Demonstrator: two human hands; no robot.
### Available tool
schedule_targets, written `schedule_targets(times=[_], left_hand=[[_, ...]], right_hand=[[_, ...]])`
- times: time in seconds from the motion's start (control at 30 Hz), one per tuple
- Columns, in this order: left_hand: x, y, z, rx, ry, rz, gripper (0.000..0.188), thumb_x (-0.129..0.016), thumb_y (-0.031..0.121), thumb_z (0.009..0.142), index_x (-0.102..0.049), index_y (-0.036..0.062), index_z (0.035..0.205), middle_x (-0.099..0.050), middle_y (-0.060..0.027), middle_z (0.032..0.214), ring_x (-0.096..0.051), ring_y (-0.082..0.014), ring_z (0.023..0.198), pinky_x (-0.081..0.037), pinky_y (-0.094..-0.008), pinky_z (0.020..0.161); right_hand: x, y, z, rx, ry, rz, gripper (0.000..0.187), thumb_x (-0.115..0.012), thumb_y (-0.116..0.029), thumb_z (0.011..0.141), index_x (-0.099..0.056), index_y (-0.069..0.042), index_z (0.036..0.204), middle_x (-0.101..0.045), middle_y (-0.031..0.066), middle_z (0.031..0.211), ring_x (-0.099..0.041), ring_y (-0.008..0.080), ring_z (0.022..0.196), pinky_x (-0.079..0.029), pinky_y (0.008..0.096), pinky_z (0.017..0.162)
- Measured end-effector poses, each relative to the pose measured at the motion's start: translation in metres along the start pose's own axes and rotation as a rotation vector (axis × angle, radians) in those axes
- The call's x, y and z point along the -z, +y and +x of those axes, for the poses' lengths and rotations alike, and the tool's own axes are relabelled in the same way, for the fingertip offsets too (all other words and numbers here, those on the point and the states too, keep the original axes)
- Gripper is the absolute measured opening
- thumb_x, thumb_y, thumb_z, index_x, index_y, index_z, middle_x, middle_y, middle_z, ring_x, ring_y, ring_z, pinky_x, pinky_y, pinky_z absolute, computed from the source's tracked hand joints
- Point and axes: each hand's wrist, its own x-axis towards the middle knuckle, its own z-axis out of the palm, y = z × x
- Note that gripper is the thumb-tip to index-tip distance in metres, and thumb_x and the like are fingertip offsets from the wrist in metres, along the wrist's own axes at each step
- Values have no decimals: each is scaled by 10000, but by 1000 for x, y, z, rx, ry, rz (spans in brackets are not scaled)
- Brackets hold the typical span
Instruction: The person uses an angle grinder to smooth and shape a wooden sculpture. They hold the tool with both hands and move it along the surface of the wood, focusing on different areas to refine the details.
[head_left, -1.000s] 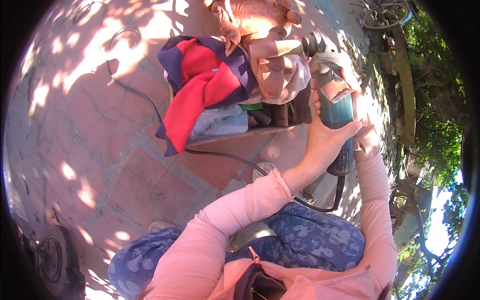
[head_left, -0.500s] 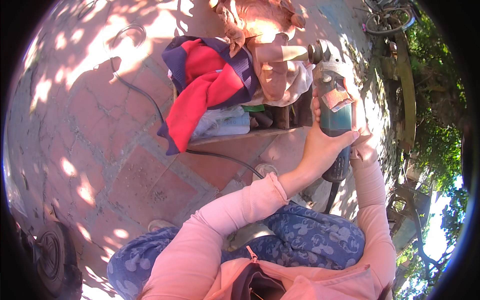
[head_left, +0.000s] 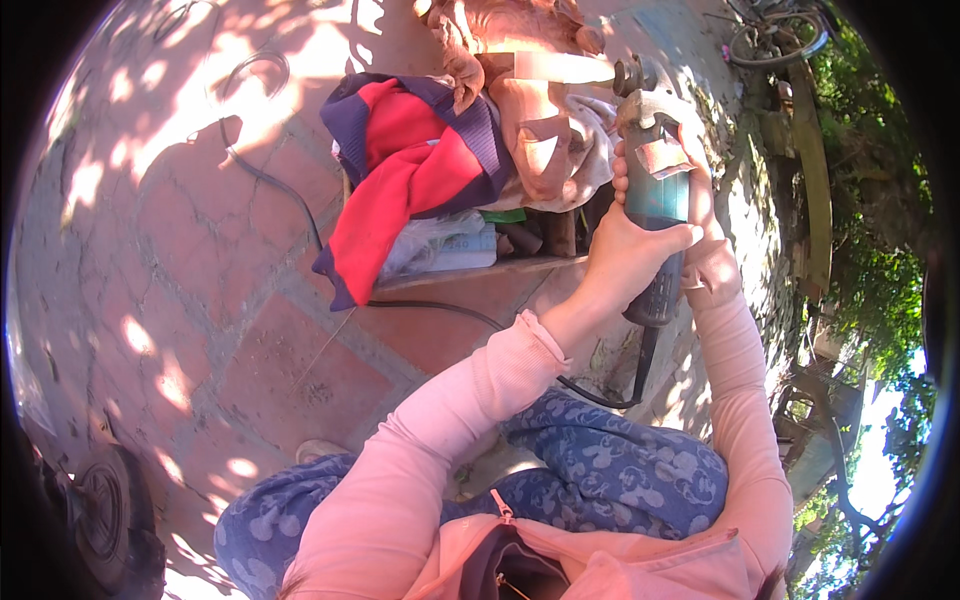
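In the head view, we see both our hands grasping the teal-and-black power tool (head_left: 657, 195): the left hand (head_left: 618, 255) wraps its lower body, and the right hand (head_left: 703, 205) grips the far side. Compared with half a second ago, the tool sits higher and slightly left, so its pale, strip-like attachment (head_left: 565, 67) now overlaps the lower part of the brown carving (head_left: 515, 30); we cannot tell whether they touch. The cord (head_left: 642, 365) has swung left with it. Below the carving, a wooden box (head_left: 530, 268) holds a clear plastic bag (head_left: 410, 255), a pale blue packet (head_left: 465, 250) and something green (head_left: 503, 215), with a red-and-navy cloth (head_left: 375, 215) draped over its left side.
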Motion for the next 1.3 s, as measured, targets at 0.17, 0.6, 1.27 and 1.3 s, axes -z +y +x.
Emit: schedule_targets(times=[0.17, 0.6, 1.27, 1.3], left_hand=[[-4, -9, 0, -72, 53, 4, 386, -746, 167, 751, -581, -21, 1045, -642, -78, 876, -636, -127, 701, -529, -274, 654], [-8, -3, -3, -42, 38, -31, 388, -740, 170, 762, -575, -18, 1058, -634, -76, 917, -614, -121, 781, -512, -278, 713], [-11, -7, 8, 4, 72, 71, 395, -764, 231, 727, -601, -44, 958, -634, -52, 816, -597, -109, 679, -499, -266, 657], [-12, -9, 12, 0, 90, 85, 350, -749, 224, 726, -608, -39, 910, -631, -54, 787, -600, -111, 684, -497, -266, 653]], right_hand=[[-12, 1, -4, 13, 79, -79, 699, -422, -581, 939, -574, 81, 1104, -669, 185, 899, -674, 254, 738, -582, 348, 677], [-15, -4, -5, 15, 208, -203, 703, -420, -600, 934, -589, 66, 1084, -663, 152, 868, -660, 220, 705, -569, 327, 645], [4, -8, 0, -16, 24, -75, 738, -470, -591, 917, -480, 77, 1230, -601, 152, 984, -604, 243, 840, -518, 354, 770], [0, -6, -1, 9, 71, -72, 701, -466, -571, 932, -495, 71, 1212, -598, 145, 974, -598, 224, 819, -517, 340, 753]])
